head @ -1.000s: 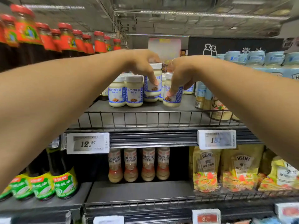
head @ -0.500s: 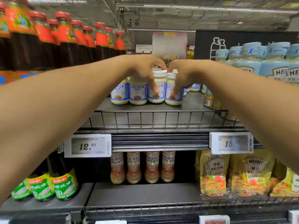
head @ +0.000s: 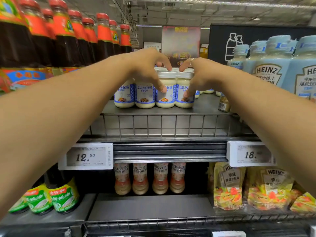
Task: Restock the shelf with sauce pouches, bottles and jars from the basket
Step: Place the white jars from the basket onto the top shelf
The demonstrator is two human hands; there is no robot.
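Our left hand (head: 147,69) and right hand (head: 198,74) each curl fingers round a white-lidded jar (head: 165,93) (head: 183,93); Heinz bottles (head: 266,74) beside, tag (head: 86,156) reads 12.50

Store aisle, wide view | bare grey ceiling (head: 222,12) overhead with exposed conduit and a long tube light (head: 205,1) glowing across the top | black wall panel (head: 220,40) at back right, white bottle outline drawn on it | blurred poster (head: 180,43) dead centre behind | light even and cool.
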